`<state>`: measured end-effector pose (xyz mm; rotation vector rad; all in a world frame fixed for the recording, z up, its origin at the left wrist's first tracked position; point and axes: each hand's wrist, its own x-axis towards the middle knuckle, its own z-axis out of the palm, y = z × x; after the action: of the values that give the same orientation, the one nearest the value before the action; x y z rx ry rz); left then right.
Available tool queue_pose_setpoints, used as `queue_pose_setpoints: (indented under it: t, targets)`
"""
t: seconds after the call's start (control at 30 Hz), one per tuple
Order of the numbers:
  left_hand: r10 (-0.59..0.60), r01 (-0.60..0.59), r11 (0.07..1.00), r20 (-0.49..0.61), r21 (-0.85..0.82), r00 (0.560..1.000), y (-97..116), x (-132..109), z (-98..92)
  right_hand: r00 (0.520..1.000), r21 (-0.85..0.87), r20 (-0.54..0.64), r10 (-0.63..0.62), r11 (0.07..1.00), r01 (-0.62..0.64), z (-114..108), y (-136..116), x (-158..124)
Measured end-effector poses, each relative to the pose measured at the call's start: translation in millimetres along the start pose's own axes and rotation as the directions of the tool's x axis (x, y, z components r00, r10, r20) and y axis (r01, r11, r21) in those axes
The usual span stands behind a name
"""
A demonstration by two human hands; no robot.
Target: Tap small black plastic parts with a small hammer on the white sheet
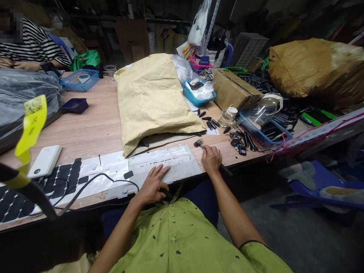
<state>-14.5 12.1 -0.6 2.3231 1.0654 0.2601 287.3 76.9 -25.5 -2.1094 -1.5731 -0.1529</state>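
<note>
My right hand (212,159) is wrapped round the handle of a small hammer (199,143), its head over the table at the right end of a pale, scuffed board (182,161). On this board my left hand (155,184) lies with its fingers stretched out. A dark object (167,194) shows by the left thumb at the table edge; its kind is unclear, and the hand partly hides it. Left of the board is a white sheet (106,163) with black adhesive pads (68,176), one loose black pad (128,174) and a black cable (96,176).
Behind the board stands a large paper sack (153,98). A white power bank (45,161) lies left. At right are a cardboard box (233,89), a blue basket (261,132) and small black parts (212,123). Across the table sits a person in a striped top (42,43).
</note>
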Motion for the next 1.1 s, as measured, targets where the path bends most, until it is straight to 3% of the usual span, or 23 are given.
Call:
queue_pose_setpoints:
  t: [0.2,0.3,0.37,0.43,0.53,0.6,0.73,0.87,1.03,1.1]
  targets:
    - [-0.013,0.014,0.998,-0.007,0.060,1.000,11.2,-7.2,8.6,0.998,-0.037,-0.045,-0.034,0.999,0.033,2.9,3.6,-0.9]
    - [-0.025,0.025,1.000,-0.004,-0.010,1.000,7.0,-2.4,-4.1,0.998,-0.049,-0.055,-0.035,0.998,0.032,4.9,3.8,-1.1]
    - [-0.096,0.094,0.995,-0.084,-0.027,0.992,-1.6,8.7,-20.3,0.998,-0.052,-0.055,-0.033,0.998,0.030,5.8,3.3,-1.0]
    - [-0.216,0.227,0.974,-0.252,0.014,0.943,-13.9,25.9,-40.0,0.998,-0.053,-0.053,-0.033,0.998,0.031,6.4,2.7,-0.7]
    - [-0.369,0.460,0.882,-0.458,0.101,0.808,-34.5,54.4,-67.4,0.998,-0.046,-0.051,-0.037,0.998,0.034,6.7,2.0,-0.1]
    - [-0.453,0.574,0.807,-0.478,0.139,0.753,-47.2,68.8,-79.2,0.998,-0.036,-0.049,-0.040,0.999,0.038,6.9,1.7,0.2]
    - [-0.550,0.664,0.725,-0.428,0.180,0.717,-65.8,80.5,-85.3,0.997,-0.019,-0.055,-0.051,0.999,0.050,7.9,0.9,0.3]
    - [-0.529,0.627,0.766,-0.415,0.143,0.740,-69.7,80.9,-78.0,0.996,-0.002,-0.075,-0.047,0.999,0.047,9.1,-0.7,-0.4]
    - [-0.312,0.347,0.937,-0.388,0.023,0.867,-44.1,94.2,-52.5,0.996,-0.012,-0.076,-0.049,0.999,0.049,9.9,-1.3,-0.7]
    - [-0.238,0.250,0.968,-0.369,-0.015,0.899,-30.8,103.9,-38.6,0.996,-0.023,-0.070,-0.052,0.998,0.050,9.8,-0.8,-0.4]
